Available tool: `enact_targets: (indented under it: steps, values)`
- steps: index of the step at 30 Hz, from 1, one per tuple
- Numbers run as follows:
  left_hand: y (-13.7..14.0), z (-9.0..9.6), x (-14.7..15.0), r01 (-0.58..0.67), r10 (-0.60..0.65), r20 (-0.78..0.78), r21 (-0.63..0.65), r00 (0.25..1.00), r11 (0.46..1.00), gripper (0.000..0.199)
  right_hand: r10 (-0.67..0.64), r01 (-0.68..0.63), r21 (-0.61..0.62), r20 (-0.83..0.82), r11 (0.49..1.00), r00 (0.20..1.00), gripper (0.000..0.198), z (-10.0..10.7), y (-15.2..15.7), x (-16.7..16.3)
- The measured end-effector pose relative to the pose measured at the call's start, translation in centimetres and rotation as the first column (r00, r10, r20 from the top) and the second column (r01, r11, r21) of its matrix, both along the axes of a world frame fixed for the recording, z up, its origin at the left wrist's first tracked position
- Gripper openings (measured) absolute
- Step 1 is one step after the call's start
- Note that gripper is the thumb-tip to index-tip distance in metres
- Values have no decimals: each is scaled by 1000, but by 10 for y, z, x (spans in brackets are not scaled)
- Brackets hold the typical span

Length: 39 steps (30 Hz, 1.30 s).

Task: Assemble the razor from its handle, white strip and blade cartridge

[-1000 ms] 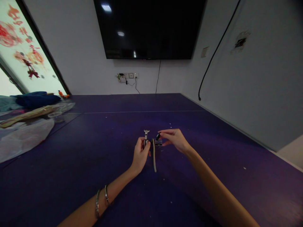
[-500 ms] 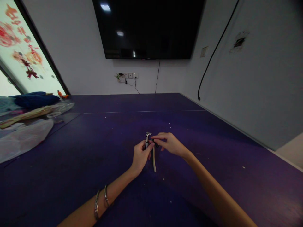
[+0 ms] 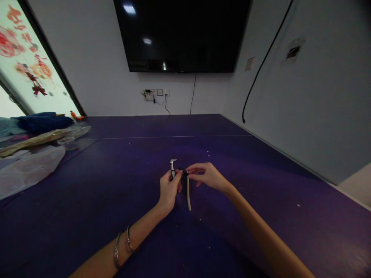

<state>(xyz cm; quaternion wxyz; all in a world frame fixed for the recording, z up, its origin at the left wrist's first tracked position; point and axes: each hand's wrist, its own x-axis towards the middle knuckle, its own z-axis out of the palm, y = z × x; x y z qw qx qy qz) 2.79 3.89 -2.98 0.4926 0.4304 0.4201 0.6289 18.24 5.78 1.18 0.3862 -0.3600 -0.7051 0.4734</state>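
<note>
Head view shows your two hands close together, just under the middle. Your left hand [image 3: 168, 191] has its thumb and fingers closed around a thin silver-and-black tool [image 3: 172, 170], which stands nearly upright with its shiny head at twelve o'clock. Your right hand [image 3: 209, 175] pinches a small black piece [image 3: 184, 173] with its fingertips. That piece sits between your hands, at three o'clock from the tool. Your left fingertips are right up by it, but you cannot tell if they touch it. It is too small to make out well.

From the black piece, a thin pale strip [image 3: 189, 197] runs down toward six o'clock, over the purple surface [image 3: 116, 181]. You wear two bracelets [image 3: 128, 240] on your left arm. Far off at ten o'clock is a blue cloth [image 3: 45, 122]. A big black TV [image 3: 182, 34] is at twelve o'clock.
</note>
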Motion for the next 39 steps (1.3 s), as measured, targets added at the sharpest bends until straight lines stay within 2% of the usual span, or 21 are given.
enact_targets:
  steps: [5,12,18,26,31,39]
  values:
    - [0,3,1,-16,17,106,-16,994,1000,28,-40,37,-25,-120,999,992,24,-7,1,-9]
    - [-4,6,4,25,-22,116,-19,993,1000,31,-124,112,-65,-238,992,963,26,-10,1,-15]
    - [-2,4,1,53,-53,40,7,998,999,29,-151,114,-146,-275,983,949,29,-10,3,-14]
    - [-9,-1,3,163,-144,-190,88,971,983,36,-280,245,-146,-308,958,909,29,-5,11,-2]
    - [-17,-4,8,245,-211,-295,82,932,966,30,-260,230,-132,-303,964,917,27,-1,9,-1]
    - [-13,-7,7,262,-222,-313,91,923,961,27,-232,200,-139,-275,970,933,26,5,3,-2]
